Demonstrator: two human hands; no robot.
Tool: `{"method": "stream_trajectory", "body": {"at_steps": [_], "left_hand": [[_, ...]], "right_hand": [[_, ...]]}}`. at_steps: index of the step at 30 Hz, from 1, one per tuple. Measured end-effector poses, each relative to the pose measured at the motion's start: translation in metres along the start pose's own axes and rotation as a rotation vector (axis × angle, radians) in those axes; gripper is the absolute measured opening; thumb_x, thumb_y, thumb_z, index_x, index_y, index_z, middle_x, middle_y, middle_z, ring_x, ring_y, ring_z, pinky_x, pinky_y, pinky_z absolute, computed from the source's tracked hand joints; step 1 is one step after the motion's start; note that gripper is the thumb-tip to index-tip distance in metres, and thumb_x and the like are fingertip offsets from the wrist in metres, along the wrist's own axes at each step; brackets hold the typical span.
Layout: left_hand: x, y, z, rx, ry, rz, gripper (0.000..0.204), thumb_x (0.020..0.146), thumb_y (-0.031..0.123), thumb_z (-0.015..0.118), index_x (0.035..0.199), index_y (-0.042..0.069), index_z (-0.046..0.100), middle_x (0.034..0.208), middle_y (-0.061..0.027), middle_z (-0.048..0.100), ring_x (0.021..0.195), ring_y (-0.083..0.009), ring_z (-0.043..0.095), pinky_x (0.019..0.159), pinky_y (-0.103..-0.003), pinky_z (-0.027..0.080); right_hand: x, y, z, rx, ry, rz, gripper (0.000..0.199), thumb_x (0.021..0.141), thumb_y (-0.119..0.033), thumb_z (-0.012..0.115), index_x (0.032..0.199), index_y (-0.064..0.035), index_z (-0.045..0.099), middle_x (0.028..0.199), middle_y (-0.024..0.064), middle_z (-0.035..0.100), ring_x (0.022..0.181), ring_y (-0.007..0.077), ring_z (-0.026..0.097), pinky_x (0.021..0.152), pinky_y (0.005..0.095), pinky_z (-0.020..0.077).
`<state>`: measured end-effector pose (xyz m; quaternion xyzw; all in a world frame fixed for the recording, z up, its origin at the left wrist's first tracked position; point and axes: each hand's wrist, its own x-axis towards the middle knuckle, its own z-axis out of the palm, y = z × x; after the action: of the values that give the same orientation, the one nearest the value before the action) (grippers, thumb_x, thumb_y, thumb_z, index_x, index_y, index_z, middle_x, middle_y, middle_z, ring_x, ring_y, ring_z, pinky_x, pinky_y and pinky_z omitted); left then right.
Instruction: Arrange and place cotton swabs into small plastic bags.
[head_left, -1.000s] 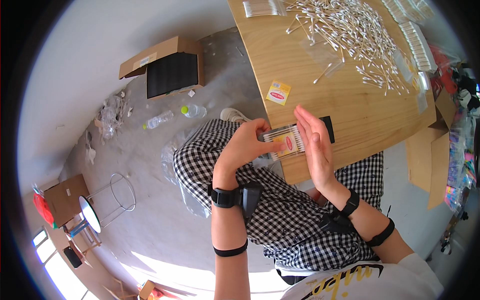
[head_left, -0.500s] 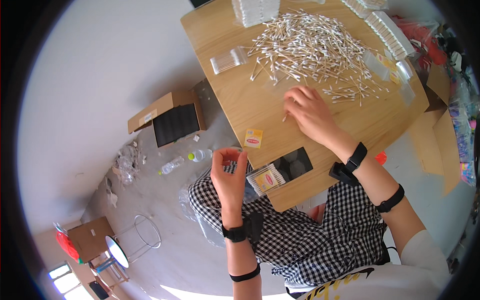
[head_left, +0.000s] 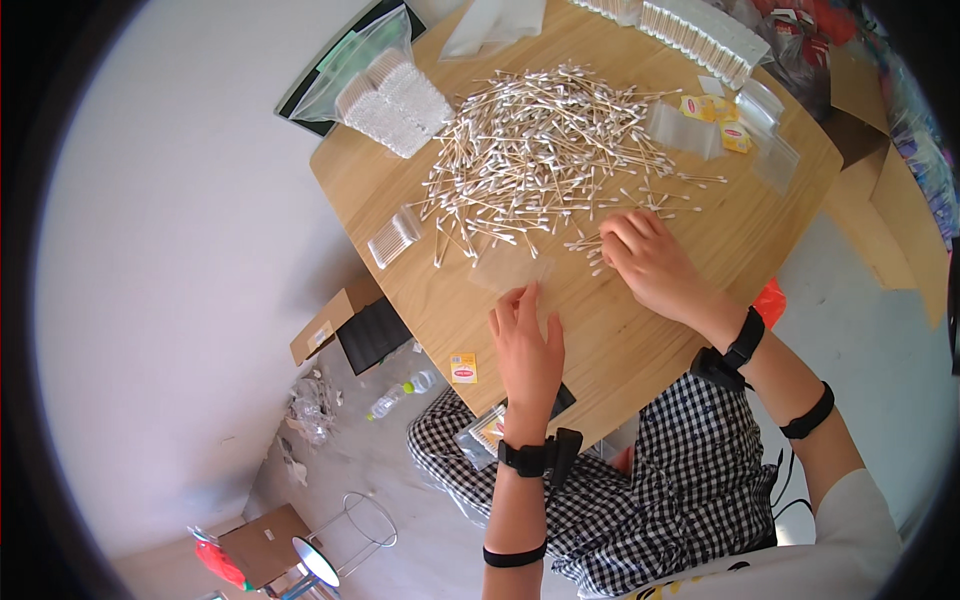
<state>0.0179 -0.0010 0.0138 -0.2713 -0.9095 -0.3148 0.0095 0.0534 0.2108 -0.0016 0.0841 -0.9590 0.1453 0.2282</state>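
Observation:
A big loose heap of cotton swabs (head_left: pixel 545 150) with white tips and wooden sticks covers the middle of the table. My right hand (head_left: pixel 655 265) is at its near edge, fingers bent and pinched on a few cotton swabs (head_left: pixel 590 250); the fingertips are partly hidden. Over the wood to its left, my left hand (head_left: pixel 527 345) has its fingers stretched out and apart. Their tips reach the near edge of a flat clear plastic bag (head_left: pixel 508 270). A small bag packed with swabs (head_left: pixel 394 237) lies farther left. Near the left table edge is a yellow card (head_left: pixel 463 368).
A large bag of stacked swabs (head_left: pixel 395 105) stands at the far left. Bundled swabs (head_left: pixel 700 40) line the far edge. Clear bags (head_left: pixel 685 132) and yellow cards (head_left: pixel 710 108) lie at right. An opened carton (head_left: pixel 875 210) stands beyond the right edge, and bottles (head_left: pixel 400 392) lie on the floor.
The view has shifted. My left hand has come up from beside the table's near corner to the clear bag and straightened its fingers. My right hand has moved rightward onto the swabs.

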Motion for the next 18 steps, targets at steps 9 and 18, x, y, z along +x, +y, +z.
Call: {"method": "stream_trajectory", "body": {"at_steps": [9,18], "left_hand": [[0.035,-0.016,-0.013,0.442,-0.02,-0.021,0.042,0.086,0.003,0.061,0.128,0.001,0.056,0.13,-0.0164,0.055,0.118,-0.0363,0.05,0.099,-0.046,0.043],[-0.011,0.032,0.021,0.169,0.016,0.192,0.043,0.08,0.005,0.075,0.121,-0.001,0.064,0.118,-0.0142,0.065,0.11,-0.0331,0.06,0.092,-0.041,0.05]], "right_hand": [[-0.002,0.028,0.011,0.208,0.065,0.151,0.011,0.076,-0.011,0.069,0.085,-0.0073,0.065,0.092,0.003,0.061,0.1,0.0227,0.055,0.093,0.0371,0.0407],[-0.026,-0.022,-0.013,0.338,0.037,0.116,0.03,0.072,-0.009,0.071,0.101,-0.0071,0.064,0.109,0.0067,0.06,0.111,0.0247,0.054,0.102,0.041,0.0392]]}}
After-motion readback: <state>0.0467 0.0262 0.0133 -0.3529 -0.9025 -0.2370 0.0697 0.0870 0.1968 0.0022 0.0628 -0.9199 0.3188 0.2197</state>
